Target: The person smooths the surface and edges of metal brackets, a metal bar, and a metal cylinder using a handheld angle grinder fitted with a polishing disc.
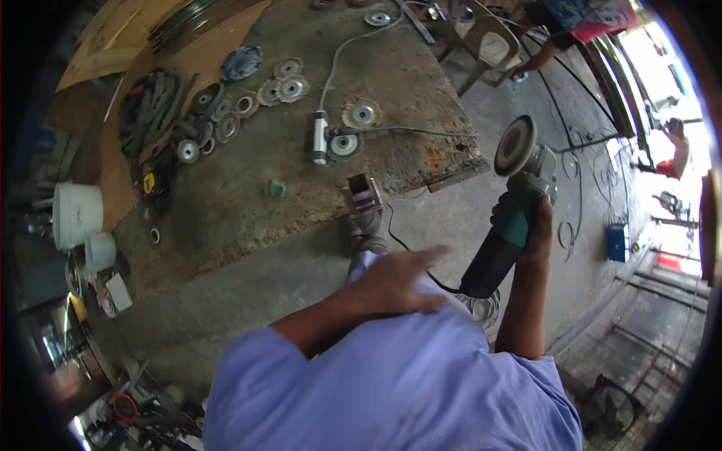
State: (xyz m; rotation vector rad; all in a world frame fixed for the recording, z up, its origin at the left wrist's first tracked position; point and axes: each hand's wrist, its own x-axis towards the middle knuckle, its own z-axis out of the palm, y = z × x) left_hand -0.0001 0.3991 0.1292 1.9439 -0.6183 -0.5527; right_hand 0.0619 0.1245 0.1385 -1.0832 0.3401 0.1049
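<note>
Right hand (535, 229) wrapped tight round the green body of an angle grinder (511, 203), held up off the floor, disc (515, 145) facing up and left, black cord trailing from the grinder's rear end down past the person's purple-clad knee (391, 353). Left hand (398, 279) lies flat on that knee, fingers spread loose, gripping nothing. Just ahead of the left hand sits a small square metal tube piece (362, 194) at the edge of a rusty steel tabletop (248, 203); it is near the grinder but not touching it. On the tabletop: a second grinder (320, 137) with a white cable, lying still, next to a worn disc (344, 145); another disc (362, 113) just beyond; a cluster of used flap discs (282, 86) further left; a green tape-like roll (277, 188) alone near the middle. Left edge has a coil of dark hose or cable (150, 109) and a yellow tape measure (148, 183). White buckets (77, 214) stand on the floor at far left. Plywood sheet (113, 37) top left. Another person (579, 22) at top right, reaching down toward a chair; a further person (677, 146) at far right, in glare, detail cannot be told.
</note>
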